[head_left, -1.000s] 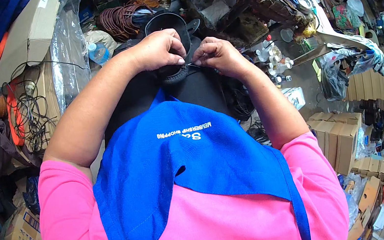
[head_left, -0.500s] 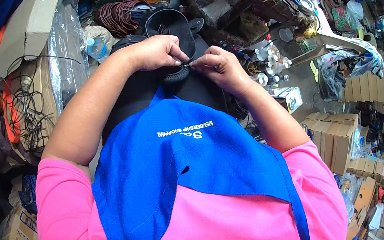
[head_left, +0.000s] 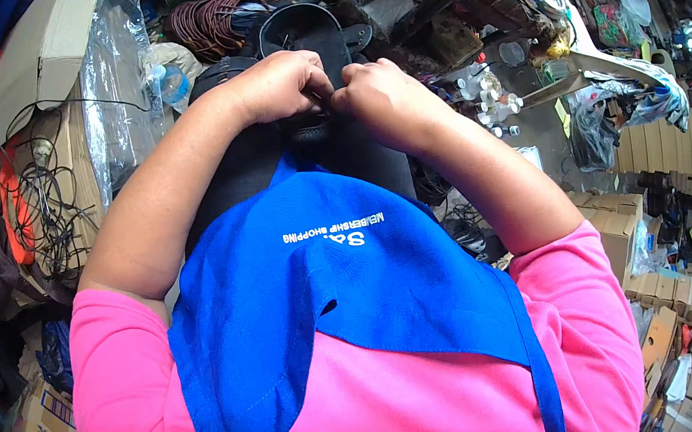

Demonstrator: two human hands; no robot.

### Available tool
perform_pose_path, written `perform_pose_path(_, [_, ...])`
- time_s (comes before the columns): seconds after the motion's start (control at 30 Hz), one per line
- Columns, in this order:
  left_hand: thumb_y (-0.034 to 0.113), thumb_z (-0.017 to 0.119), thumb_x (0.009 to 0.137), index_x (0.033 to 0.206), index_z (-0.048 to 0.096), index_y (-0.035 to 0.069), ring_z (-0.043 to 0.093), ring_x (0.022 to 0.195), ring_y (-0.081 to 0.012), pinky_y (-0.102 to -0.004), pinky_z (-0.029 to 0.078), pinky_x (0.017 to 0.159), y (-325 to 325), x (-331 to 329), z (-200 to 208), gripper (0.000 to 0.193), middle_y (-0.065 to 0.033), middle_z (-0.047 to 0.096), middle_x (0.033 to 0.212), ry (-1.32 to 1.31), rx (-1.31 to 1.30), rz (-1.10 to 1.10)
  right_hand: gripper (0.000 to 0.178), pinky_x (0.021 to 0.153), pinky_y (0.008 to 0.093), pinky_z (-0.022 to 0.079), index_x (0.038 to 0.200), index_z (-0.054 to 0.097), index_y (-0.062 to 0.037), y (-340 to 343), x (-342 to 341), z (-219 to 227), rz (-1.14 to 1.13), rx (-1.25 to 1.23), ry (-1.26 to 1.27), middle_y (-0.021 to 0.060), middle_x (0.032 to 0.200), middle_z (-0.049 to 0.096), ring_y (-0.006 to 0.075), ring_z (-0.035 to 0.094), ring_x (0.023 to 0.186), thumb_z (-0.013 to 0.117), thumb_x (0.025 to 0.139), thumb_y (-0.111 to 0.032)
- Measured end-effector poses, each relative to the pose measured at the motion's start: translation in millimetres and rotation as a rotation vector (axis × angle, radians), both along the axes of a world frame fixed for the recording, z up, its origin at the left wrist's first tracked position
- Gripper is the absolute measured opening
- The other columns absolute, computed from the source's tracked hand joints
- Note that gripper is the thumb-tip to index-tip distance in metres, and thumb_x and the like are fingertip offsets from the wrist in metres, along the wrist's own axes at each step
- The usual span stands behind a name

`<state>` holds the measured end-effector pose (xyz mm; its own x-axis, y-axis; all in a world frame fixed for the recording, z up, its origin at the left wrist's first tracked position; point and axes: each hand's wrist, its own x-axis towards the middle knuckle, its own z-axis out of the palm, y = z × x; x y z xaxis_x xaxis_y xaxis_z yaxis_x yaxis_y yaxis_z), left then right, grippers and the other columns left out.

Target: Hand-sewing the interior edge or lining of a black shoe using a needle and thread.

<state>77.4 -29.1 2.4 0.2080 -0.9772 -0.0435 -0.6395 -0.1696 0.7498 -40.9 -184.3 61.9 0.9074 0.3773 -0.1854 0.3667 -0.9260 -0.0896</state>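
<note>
A black boot rests on my dark-trousered lap, its open shaft facing away from me. A rounded dark end of it, perhaps the toe or heel, shows just below my hands. My left hand reaches over the boot with thumb and forefinger pinched together. Right beside those fingertips, my right hand is closed, its knuckles up and its fingers curled inward. Whatever is pinched between them is too small and hidden to name. A black strap or tab sticks out at the shaft's right side.
Coiled reddish-brown cord lies beyond the boot, near a plastic bottle. Flattened cardboard with tangled black wire stands at left. Several small bottles are at right, with cardboard boxes lower down.
My right hand has risen and turned so that its knuckles face up, hiding its fingertips. My left hand has moved slightly up, and the boot has shifted a little.
</note>
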Motion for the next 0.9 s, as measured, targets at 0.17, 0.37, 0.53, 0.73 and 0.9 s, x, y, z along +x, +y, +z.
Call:
perform_pose_path(0.17, [0.007,0.075,0.066,0.090,0.071,0.011,0.055,0.094,-0.0234,-0.0332,0.046,0.083,-2,1,-4,0.026,-0.0054,0.054,0.096,-0.001,-0.049,0.051,0.011,0.072,0.0413,0.050,0.083,0.068,-0.0091,-13,-8,-17,-0.162,0.280,0.046,0.0155,0.084,0.060,0.0326,0.062,0.082,0.059,0.077,-0.013])
perform_pose_path(0.37, [0.006,0.076,0.064,0.089,0.069,0.009,0.056,0.098,-0.0250,-0.0333,0.046,0.088,-3,-7,-11,0.025,-0.0068,0.054,0.102,-0.032,-0.156,0.157,0.015,0.071,0.0381,0.051,0.088,0.070,-0.0085,-7,0,-37,-0.273,0.493,0.013,0.0157,0.081,0.065,0.0308,0.063,0.078,0.067,0.075,-0.015])
perform_pose_path(0.53, [0.008,0.072,0.072,0.105,0.064,0.008,0.058,0.105,-0.0302,-0.0355,0.047,0.090,23,-46,14,0.034,-0.0131,0.058,0.112,-0.197,-0.258,0.533,0.031,0.067,0.0248,0.047,0.097,0.068,-0.0003,-32,-11,-37,-0.682,1.123,0.460,0.0017,0.079,0.065,0.0088,0.057,0.071,0.067,0.086,-0.029])
perform_pose_path(0.73, [0.009,0.065,0.080,0.104,0.064,0.004,0.062,0.091,-0.0312,-0.0354,0.049,0.083,91,-38,31,0.025,-0.0142,0.064,0.094,-0.203,0.105,0.426,0.029,0.070,0.0322,0.047,0.086,0.064,-0.0034,-31,-25,-41,-0.360,0.695,0.095,0.0101,0.088,0.055,0.0206,0.057,0.081,0.077,0.073,-0.025])
perform_pose_path(0.9, [0.020,0.054,0.093,0.100,0.064,0.004,0.063,0.086,-0.0228,-0.0321,0.048,0.081,71,-14,30,0.020,-0.0100,0.065,0.099,0.075,-0.264,0.761,0.019,0.075,0.0321,0.046,0.080,0.061,-0.0025,-41,-4,-88,-0.610,0.873,-0.551,0.0108,0.088,0.059,0.0232,0.057,0.081,0.066,0.085,-0.020])
